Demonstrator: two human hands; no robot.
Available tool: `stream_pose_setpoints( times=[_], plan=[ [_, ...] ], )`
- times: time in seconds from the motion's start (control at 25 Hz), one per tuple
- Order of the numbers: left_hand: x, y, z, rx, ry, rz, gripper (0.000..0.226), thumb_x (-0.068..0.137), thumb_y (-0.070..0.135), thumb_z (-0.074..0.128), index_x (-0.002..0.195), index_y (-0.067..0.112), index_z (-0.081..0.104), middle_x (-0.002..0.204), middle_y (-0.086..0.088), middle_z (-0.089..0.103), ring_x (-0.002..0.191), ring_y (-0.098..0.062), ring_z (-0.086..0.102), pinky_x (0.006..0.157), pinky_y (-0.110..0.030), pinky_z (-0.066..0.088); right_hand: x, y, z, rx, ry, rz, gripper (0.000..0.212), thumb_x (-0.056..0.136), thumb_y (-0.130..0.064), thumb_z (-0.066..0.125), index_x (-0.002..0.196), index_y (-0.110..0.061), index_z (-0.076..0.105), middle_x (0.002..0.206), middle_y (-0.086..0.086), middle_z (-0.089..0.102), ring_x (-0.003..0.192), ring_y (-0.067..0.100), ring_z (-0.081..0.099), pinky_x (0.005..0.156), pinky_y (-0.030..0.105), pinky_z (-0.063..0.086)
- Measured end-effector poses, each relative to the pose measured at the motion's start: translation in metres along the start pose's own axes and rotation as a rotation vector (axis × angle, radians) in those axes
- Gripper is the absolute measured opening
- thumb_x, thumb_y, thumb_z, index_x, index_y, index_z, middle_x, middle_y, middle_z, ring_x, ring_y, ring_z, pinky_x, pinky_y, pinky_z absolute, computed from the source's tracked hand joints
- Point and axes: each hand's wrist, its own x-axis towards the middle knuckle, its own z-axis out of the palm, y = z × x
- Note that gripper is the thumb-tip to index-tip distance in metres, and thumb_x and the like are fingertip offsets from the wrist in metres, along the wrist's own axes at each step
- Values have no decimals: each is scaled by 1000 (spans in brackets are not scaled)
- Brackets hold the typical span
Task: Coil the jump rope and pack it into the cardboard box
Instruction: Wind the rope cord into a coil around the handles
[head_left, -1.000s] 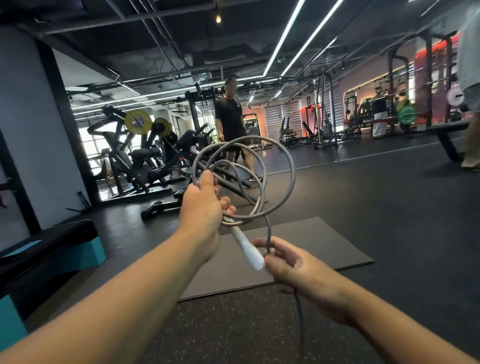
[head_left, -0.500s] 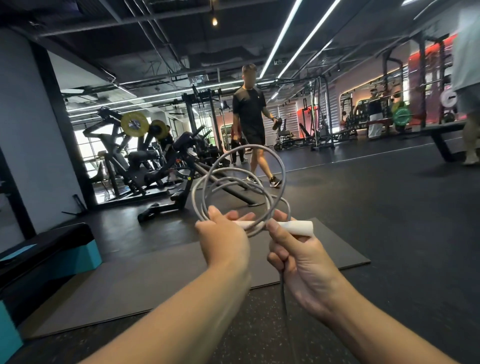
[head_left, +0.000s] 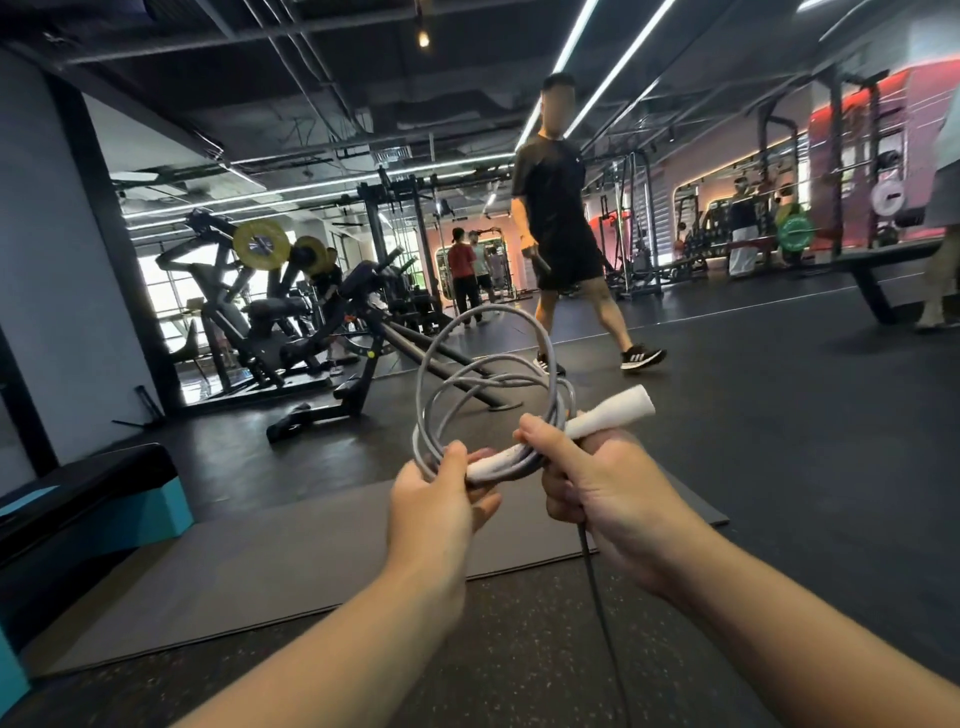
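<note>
Your left hand pinches the springy grey plastic jump rope coils and your right hand clamps its white foam handle near you, so grip where loops cross, since the light, slick cord will likely spring open.

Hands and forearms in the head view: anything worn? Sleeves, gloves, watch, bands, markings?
Nothing worn. The left hand and right hand are bare, with no gloves, rings or wrist straps showing. Both forearms are bare to the frame edge, so no sleeve is in view. No markings visible.
</note>
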Motion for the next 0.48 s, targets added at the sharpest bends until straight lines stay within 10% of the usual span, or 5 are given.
stream_pose_setpoints(
  times=[0.12, 0.32, 0.48],
  plan=[
    [11, 20, -28, 501, 36, 319, 99, 80, 18, 84, 155, 27, 20, 159, -11, 37, 138, -26, 44, 117, -46, 35, 5, -19, -15, -352, -180, 14, 36, 94, -31, 72, 88, 3, 66, 65, 10, 31, 52, 14, 27, 47, 25, 26],
    [-10, 80, -24, 1802, -492, 1731, 115, 72, 36, 75, 164, 16, 10, 173, -9, 4, 159, -29, -5, 126, -58, 1, 7, -34, -10, -934, -411, -3, 28, 92, -38, 72, 78, -15, 65, 69, 4, 56, 55, 9, 44, 52, 23, 37],
    [-17, 70, -7, 2037, -636, 1741, 108, 75, 33, 76, 162, 6, 17, 158, -12, 46, 154, -32, 28, 125, -50, 16, 11, -27, 2, -1075, -458, -161, 42, 86, -38, 73, 124, -23, 63, 114, -8, 67, 101, 7, 64, 80, 21, 52]
  ],
)
